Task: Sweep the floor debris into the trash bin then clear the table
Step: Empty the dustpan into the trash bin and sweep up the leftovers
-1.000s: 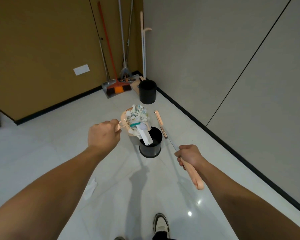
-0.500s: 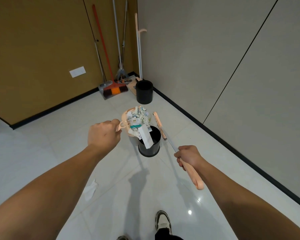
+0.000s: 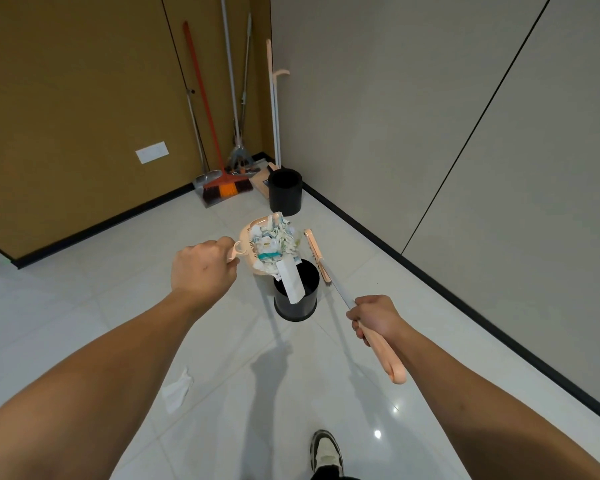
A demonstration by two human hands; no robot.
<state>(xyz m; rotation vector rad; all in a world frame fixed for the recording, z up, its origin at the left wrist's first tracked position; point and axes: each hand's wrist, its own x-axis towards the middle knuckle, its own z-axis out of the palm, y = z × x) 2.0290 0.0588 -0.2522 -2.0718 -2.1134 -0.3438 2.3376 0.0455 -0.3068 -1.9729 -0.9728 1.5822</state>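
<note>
left hand (image 3: 201,268) grips the handle of a peach dustpan (image 3: 253,244) heaped with paper debris (image 3: 274,242), tilted over a black trash bin (image 3: 296,295); right hand (image 3: 374,315) clasps a broom (image 3: 347,299) beside it; a second black bin (image 3: 285,191) and leaning mops (image 3: 238,98) crowd the corner; a paper scrap (image 3: 177,393) lies on the floor.

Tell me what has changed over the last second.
The white card has slid a little further off the dustpan and hangs lower into the near black bin. Nothing was picked up or let go: the left hand holds the dustpan handle, the right hand the brush.
</note>
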